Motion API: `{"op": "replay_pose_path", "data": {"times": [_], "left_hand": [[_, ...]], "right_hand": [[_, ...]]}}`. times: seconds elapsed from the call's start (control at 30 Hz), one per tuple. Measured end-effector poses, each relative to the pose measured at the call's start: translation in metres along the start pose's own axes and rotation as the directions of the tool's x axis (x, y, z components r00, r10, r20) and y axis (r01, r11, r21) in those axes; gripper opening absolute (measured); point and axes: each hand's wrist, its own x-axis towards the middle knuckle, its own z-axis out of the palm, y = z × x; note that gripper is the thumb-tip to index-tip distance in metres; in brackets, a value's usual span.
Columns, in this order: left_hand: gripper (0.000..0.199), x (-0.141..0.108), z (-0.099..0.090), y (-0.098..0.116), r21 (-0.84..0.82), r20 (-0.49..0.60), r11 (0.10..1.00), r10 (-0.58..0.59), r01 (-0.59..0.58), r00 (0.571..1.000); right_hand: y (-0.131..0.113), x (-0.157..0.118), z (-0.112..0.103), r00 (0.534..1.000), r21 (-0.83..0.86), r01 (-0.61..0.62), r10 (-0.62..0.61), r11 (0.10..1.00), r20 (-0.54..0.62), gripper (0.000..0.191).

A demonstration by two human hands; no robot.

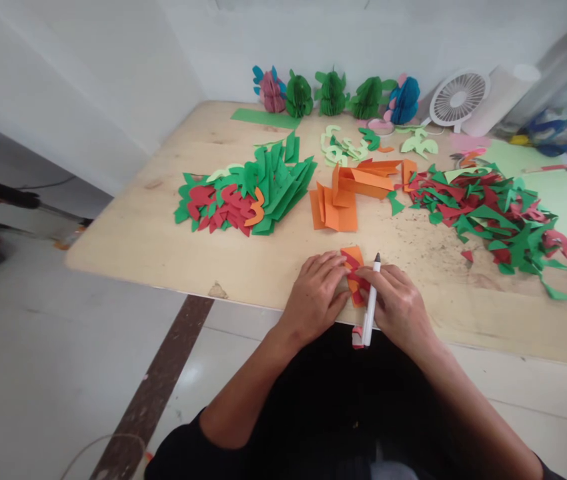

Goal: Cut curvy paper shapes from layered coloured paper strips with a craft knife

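Note:
Near the table's front edge lies a small orange paper piece [356,253], with a red paper cutout [353,265] on top of it. My left hand [317,291] holds the orange paper by its left side, fingertips on the upper part and thumb lower down. A white marker pen [371,301] with a dark tip pointing away from me is tucked in my right hand [399,300]. The fingertips of that hand also press on the red cutout. Part of both papers is hidden under my fingers.
Folded orange paper [342,212] stands just beyond my hands. Green and red cutouts [233,203] are heaped on the left, scraps [498,213] on the right. Along the wall are several honeycomb paper figures [332,93] and a white fan [458,100].

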Motion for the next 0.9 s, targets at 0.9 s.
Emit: {"op": "replay_pose_path", "data": {"times": [0.9], "left_hand": [[0.023,-0.0013,0.0026,-0.0021,-0.076,-0.027,0.996,-0.039,0.036,0.999]], "right_hand": [[-0.0002,-0.0031,0.0037,0.997,0.022,-0.018,0.02,1.0,-0.08,0.027]]}}
